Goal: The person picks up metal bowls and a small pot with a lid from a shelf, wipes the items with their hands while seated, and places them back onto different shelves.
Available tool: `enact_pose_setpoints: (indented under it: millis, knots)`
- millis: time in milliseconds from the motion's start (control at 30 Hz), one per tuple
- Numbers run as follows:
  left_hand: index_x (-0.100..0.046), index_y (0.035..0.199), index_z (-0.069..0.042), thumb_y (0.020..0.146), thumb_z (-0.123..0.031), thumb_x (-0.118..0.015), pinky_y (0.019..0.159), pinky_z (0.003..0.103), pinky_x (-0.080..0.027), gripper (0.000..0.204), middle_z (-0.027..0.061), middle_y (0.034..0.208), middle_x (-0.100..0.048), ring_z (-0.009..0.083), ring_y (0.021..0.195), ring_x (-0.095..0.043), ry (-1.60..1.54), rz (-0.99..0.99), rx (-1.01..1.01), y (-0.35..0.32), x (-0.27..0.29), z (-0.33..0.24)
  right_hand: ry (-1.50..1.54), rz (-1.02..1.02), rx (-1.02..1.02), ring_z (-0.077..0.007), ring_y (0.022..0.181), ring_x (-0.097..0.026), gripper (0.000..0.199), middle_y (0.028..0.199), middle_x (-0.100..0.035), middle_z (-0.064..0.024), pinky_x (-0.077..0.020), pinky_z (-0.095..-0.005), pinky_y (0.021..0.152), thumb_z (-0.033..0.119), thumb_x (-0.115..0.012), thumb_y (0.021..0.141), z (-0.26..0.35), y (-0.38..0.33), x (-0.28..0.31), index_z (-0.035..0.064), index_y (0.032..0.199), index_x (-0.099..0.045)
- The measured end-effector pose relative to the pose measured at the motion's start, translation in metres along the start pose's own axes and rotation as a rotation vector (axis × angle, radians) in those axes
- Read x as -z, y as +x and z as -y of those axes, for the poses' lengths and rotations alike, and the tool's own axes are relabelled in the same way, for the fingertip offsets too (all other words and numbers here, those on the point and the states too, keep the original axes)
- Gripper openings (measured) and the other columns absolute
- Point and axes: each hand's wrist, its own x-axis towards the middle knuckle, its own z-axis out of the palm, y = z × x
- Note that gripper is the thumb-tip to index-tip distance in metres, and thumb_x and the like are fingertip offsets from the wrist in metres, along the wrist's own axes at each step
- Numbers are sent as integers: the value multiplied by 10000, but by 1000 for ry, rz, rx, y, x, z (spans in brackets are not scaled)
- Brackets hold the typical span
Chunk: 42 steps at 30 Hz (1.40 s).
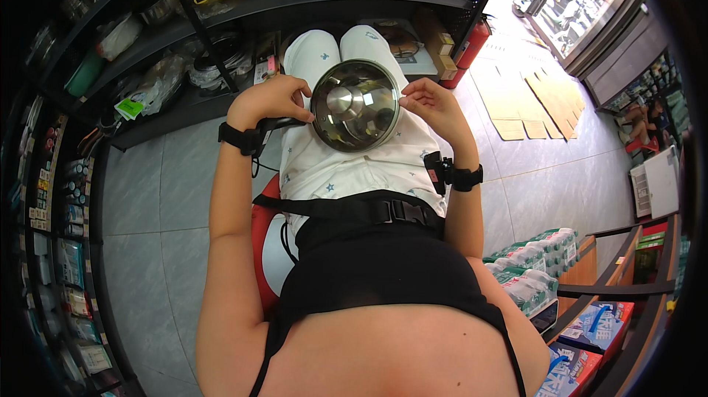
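Steel pot lid [355,104] rests on the seated person's lap, underside up, above the black waist strap [369,210]. Left hand [271,100] grips its left rim with curled fingers; right hand [434,106] pinches its right rim. A red fire extinguisher [470,49] stands well beyond the lid, to its right.

**One head view, looking straight down**

The single fisheye camera sits on the person's head and faces down the torso toward the steel pot lid [355,104], close above the lap. Shelves [147,65] curve beyond the lid, tiled floor [147,198] beside it.
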Motion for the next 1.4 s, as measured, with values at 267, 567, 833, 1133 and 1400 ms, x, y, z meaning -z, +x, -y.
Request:
enact_pose_setpoints:
  millis: [267, 567, 833, 1133, 1400]
  knots:
    - [-599, 926, 11, 661, -411, -775, 607, 289, -471, 529, 98, 720, -626, 196, 659, -603, -79, -139, -64, 0, 1, -26, 78, -9, -21, -90, 721, -601, 169, 776, -625, -46, -487, -214, 679, 124, -623, 850, -1, 2, -1, -34, 904, -596]
    - [-577, 900, 10, 701, -360, -743, 639, 317, -477, 452, 124, 773, -636, 239, 717, -617, -43, -227, -262, 4, -12, -55, 27, 91, -91, -102, 691, -586, 257, 736, -617, -54, -482, -238, 670, 226, -591, 888, -5, 1, 1, -30, 864, -591]
    - [-538, 908, 13, 744, -350, -714, 623, 316, -465, 435, 149, 746, -618, 253, 673, -605, 47, -272, -284, 10, -20, -56, -6, 92, -74, -100, 689, -579, 264, 727, -614, -51, -476, -237, 668, 233, -584, 892, -3, 1, 0, -28, 853, -588]
    - [-502, 901, 1, 755, -385, -660, 636, 378, -480, 442, 196, 772, -628, 347, 731, -626, 49, -253, -224, 11, -22, -59, 12, 109, -61, -100, 690, -578, 220, 731, -611, -52, -477, -238, 668, 184, -564, 897, -5, 1, 2, -33, 861, -582]
    - [-509, 935, 10, 748, -368, -663, 658, 371, -480, 449, 196, 824, -635, 338, 748, -624, 59, -223, -197, 7, -16, -60, 52, 116, -52, -105, 711, -592, 182, 748, -616, -51, -485, -238, 687, 144, -562, 883, 0, -3, 0, -36, 887, -586]
